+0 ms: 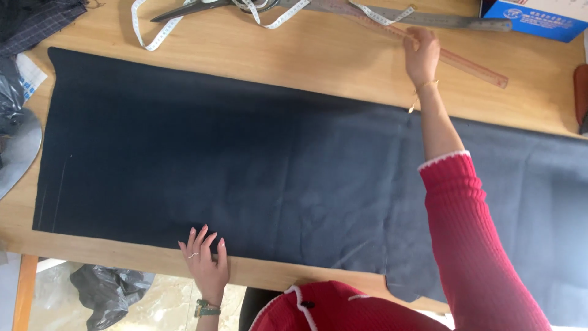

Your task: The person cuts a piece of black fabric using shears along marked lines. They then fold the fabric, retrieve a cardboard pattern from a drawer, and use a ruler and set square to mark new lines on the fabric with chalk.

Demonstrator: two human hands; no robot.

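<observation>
Large dark navy cloth (245, 165) lies spread flat over wooden table (294, 61), probably for marking.

Left hand (205, 257) presses near edge of cloth, fingers spread flat, grasping nothing; seems to keep cloth from sliding.

White measuring tape (159, 30) and dark scissors (184, 9) rest at far edge.

Right hand (421, 55) reaches across, fingers closing on long reddish wooden ruler (471, 66) beside grey metal ruler (453, 21).

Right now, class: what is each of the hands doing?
Left hand: open, flat on the dark fabric.
Right hand: closed on the wooden ruler.
</observation>
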